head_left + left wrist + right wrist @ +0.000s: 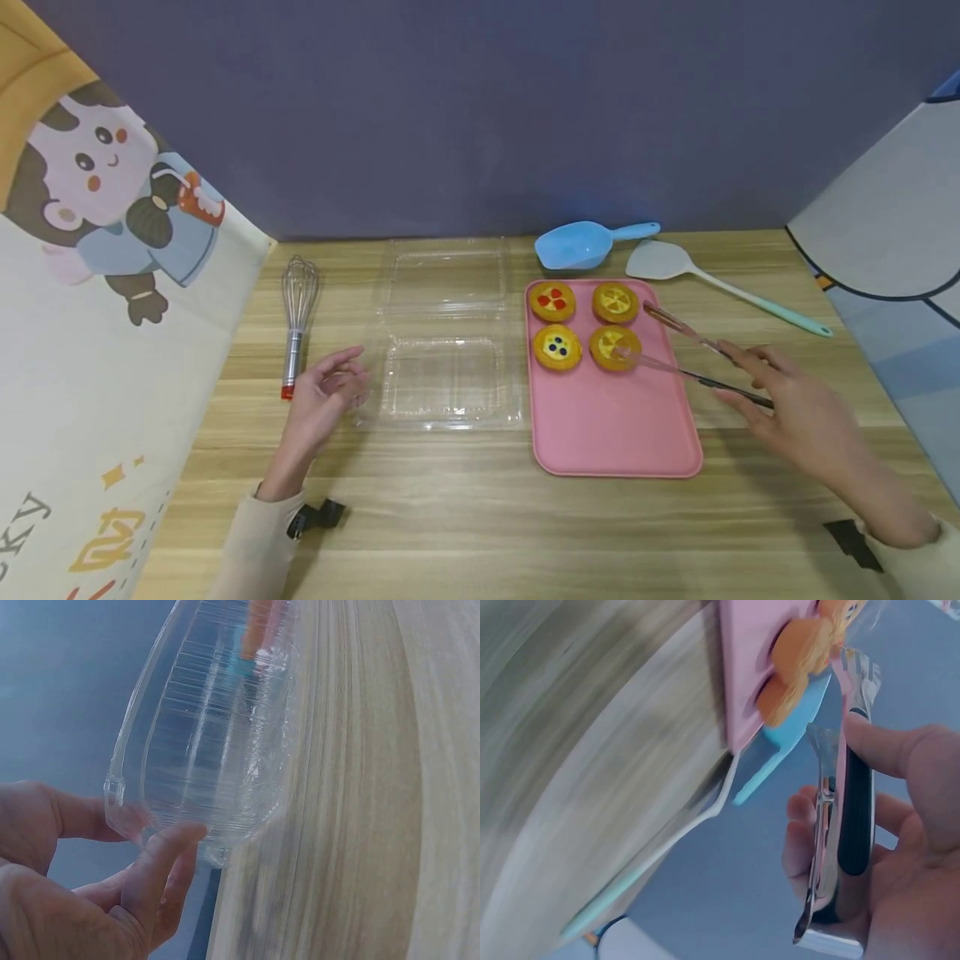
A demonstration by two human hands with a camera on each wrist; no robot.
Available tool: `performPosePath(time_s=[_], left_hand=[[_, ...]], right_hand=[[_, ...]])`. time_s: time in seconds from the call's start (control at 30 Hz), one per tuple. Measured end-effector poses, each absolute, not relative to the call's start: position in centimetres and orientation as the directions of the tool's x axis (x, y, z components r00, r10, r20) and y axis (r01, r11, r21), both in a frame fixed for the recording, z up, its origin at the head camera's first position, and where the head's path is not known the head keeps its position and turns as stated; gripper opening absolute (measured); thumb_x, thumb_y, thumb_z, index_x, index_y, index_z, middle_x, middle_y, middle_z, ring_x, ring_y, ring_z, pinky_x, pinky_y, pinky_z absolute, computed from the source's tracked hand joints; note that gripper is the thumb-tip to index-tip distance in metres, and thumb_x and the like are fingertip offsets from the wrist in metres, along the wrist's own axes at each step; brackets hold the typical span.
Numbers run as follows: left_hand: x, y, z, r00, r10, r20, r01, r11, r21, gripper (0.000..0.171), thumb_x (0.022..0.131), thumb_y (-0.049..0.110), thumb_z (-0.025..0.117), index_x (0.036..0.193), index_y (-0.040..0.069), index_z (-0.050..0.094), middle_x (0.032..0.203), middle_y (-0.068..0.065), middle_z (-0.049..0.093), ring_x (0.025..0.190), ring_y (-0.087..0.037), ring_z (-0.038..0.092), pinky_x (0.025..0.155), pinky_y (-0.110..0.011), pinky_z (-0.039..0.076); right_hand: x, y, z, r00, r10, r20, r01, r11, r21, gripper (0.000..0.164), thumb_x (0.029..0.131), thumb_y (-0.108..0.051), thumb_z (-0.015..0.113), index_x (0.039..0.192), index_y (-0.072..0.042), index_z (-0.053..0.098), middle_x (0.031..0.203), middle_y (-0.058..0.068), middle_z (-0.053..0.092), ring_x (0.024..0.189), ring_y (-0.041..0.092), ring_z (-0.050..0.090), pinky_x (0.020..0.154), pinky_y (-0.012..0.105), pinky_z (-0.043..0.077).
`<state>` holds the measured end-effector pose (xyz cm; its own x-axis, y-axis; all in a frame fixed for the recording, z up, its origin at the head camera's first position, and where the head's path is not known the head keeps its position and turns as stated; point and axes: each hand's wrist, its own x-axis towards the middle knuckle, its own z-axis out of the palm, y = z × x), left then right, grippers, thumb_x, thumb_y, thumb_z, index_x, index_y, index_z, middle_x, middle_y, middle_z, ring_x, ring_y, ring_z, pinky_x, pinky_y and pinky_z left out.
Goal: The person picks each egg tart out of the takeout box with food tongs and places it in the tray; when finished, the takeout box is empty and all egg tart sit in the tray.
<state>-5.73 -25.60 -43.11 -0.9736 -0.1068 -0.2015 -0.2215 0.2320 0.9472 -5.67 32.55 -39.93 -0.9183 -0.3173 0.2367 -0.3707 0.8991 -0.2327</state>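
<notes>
My right hand (798, 408) grips metal tongs (855, 795) with dark handle grips, thumb on one arm and fingers on the other. In the head view the tongs' arms are spread, their tips over and beside the two yellow-topped tarts at the right. Four-place rows hold a red-topped tart (552, 302), a blue-dotted tart (557, 347) and yellow-topped tarts (615, 302) on a pink tray (615, 433). My left hand (322, 400), fingers loosely bent, is beside the left edge of an opened clear plastic box (450, 379); contact is unclear.
A whisk (296, 325) lies left of my left hand. Behind the tray are a blue scoop (576, 246) and a white spatula (663, 260) with a green handle. A dark wall (480, 125) rises behind the wooden table (450, 517), with printed panels at both sides.
</notes>
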Motion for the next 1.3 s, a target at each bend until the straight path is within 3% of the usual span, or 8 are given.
performPosePath(time_s=[0.2, 0.3, 0.47, 0.7, 0.87, 0.97, 1.13, 1.3], left_hand=[[-5.7, -25.5, -43.2, -0.973, -0.108, -0.206, -0.226, 0.232, 0.946, 0.051, 0.098, -0.004, 0.060, 0.148, -0.002, 0.051, 0.116, -0.011, 0.062, 0.102, -0.010, 0.070, 0.088, -0.024, 0.066], [-5.7, -25.5, -43.3, -0.972, -0.115, -0.206, -0.228, 0.231, 0.946, 0.052, 0.098, -0.005, 0.060, 0.149, -0.002, 0.050, 0.116, -0.012, 0.062, 0.102, -0.011, 0.070, 0.087, -0.024, 0.066], [-5.7, -25.5, -43.5, -0.972, -0.114, -0.207, -0.228, 0.233, 0.945, 0.055, 0.097, -0.004, 0.059, 0.151, -0.001, 0.048, 0.118, -0.014, 0.061, 0.102, -0.014, 0.071, 0.088, -0.025, 0.066], [-5.6, -25.5, -43.6, -0.975, -0.113, -0.194, -0.216, 0.245, 0.945, 0.055, 0.096, -0.005, 0.058, 0.151, -0.001, 0.049, 0.116, -0.012, 0.061, 0.102, -0.015, 0.071, 0.086, -0.024, 0.066], [-5.6, -25.5, -43.5, -0.975, -0.116, -0.188, -0.212, 0.248, 0.945, 0.055, 0.096, -0.005, 0.058, 0.151, -0.001, 0.049, 0.116, -0.012, 0.062, 0.102, -0.014, 0.071, 0.084, -0.023, 0.066], [-5.7, -25.5, -43.5, -0.974, -0.125, -0.191, -0.217, 0.245, 0.945, 0.055, 0.096, -0.006, 0.059, 0.150, 0.000, 0.050, 0.119, -0.013, 0.061, 0.102, -0.014, 0.071, 0.083, -0.022, 0.066], [-5.7, -25.3, -43.3, -0.971, -0.132, -0.200, -0.227, 0.235, 0.945, 0.056, 0.096, -0.005, 0.059, 0.150, 0.000, 0.050, 0.120, -0.013, 0.061, 0.101, -0.014, 0.070, 0.082, -0.022, 0.066], [-5.8, -25.3, -43.2, -0.971, -0.135, -0.200, -0.227, 0.232, 0.946, 0.055, 0.096, -0.005, 0.059, 0.150, 0.000, 0.050, 0.121, -0.012, 0.060, 0.102, -0.014, 0.070, 0.083, -0.022, 0.065]], right_hand=[[-6.1, 35.1, -41.0, -0.942, -0.217, 0.254, -0.286, 0.918, -0.276, 0.063, 0.093, -0.026, 0.080, 0.147, -0.004, 0.057, 0.108, 0.023, 0.063, 0.063, 0.013, 0.051, 0.046, 0.022, 0.029], [-6.3, 36.3, -41.7, -0.951, -0.180, 0.252, -0.249, 0.928, -0.277, 0.062, 0.096, -0.028, 0.076, 0.147, 0.000, 0.056, 0.108, 0.027, 0.062, 0.062, 0.012, 0.040, 0.049, 0.023, 0.026], [-6.7, 37.8, -42.9, -0.966, -0.123, 0.228, -0.183, 0.947, -0.265, 0.060, 0.097, -0.029, 0.074, 0.141, 0.008, 0.056, 0.105, 0.036, 0.060, 0.064, 0.028, 0.048, 0.050, 0.029, 0.030], [-6.7, 38.8, -44.3, -0.990, -0.035, 0.137, -0.075, 0.951, -0.299, 0.067, 0.097, -0.037, 0.072, 0.138, 0.013, 0.053, 0.111, 0.047, 0.054, 0.080, 0.057, 0.058, 0.051, 0.059, 0.046], [-6.6, 39.0, -44.8, -0.998, -0.003, 0.067, -0.023, 0.953, -0.301, 0.073, 0.098, -0.043, 0.070, 0.142, 0.013, 0.051, 0.119, 0.050, 0.052, 0.090, 0.065, 0.057, 0.056, 0.068, 0.050], [-6.6, 39.0, -45.0, -0.999, 0.002, 0.034, -0.007, 0.960, -0.280, 0.078, 0.097, -0.049, 0.070, 0.142, 0.012, 0.051, 0.123, 0.050, 0.053, 0.090, 0.063, 0.060, 0.052, 0.062, 0.052], [-6.4, 38.7, -45.5, -1.000, -0.003, 0.025, -0.010, 0.962, -0.271, 0.077, 0.096, -0.052, 0.069, 0.140, 0.010, 0.055, 0.108, 0.039, 0.065, 0.065, 0.038, 0.060, 0.039, 0.037, 0.041], [-6.3, 38.6, -45.7, -1.000, 0.024, 0.008, 0.021, 0.963, -0.269, 0.077, 0.096, -0.055, 0.067, 0.139, 0.008, 0.056, 0.097, 0.032, 0.067, 0.062, 0.031, 0.060, 0.038, 0.033, 0.036]])
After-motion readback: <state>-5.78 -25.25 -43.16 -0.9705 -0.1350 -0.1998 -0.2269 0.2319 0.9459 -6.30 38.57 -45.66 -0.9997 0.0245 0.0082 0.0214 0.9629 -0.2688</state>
